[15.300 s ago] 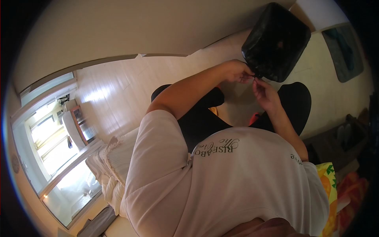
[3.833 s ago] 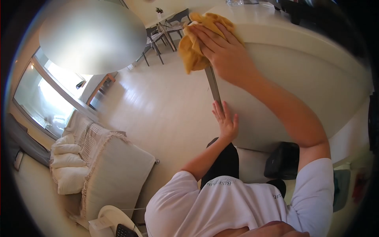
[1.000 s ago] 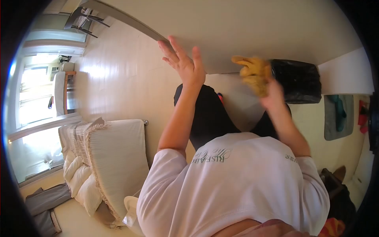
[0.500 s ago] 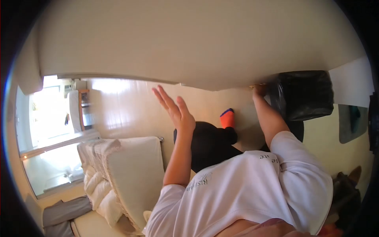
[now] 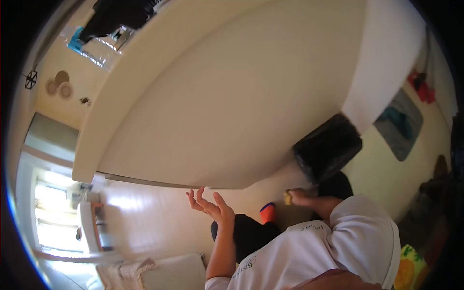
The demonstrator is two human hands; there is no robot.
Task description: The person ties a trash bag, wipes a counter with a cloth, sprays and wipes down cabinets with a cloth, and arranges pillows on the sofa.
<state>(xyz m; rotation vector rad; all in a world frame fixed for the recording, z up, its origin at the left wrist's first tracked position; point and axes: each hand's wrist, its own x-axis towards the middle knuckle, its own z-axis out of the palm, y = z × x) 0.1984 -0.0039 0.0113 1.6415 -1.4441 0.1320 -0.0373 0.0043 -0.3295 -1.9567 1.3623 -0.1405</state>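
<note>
My left hand (image 5: 211, 208) is raised at the lower edge of a large beige panel (image 5: 232, 96). Its fingers are apart and slightly curled, with nothing in them. Whether the fingertips touch the panel's edge, I cannot tell. Low on the right, my right hand (image 5: 302, 197) is closed round a small yellow thing (image 5: 288, 197), too blurred to name more closely. Just above that hand stands a black bin (image 5: 328, 147), which looks lined with a plastic bag, close against the panel.
Above the panel runs a pale ledge (image 5: 116, 92) with a clear plastic bottle (image 5: 92, 50) and a black item (image 5: 121, 19). A grey mat (image 5: 400, 125) lies on the floor at right. Lower left is a cream padded seat or bed (image 5: 174, 273). My foot wears an orange sock (image 5: 267, 213).
My view has tilted, bringing the ledge and bottle into sight. The right hand has come away from beside the bin, and the yellow thing shows more plainly. My left fingers have curled a little.
</note>
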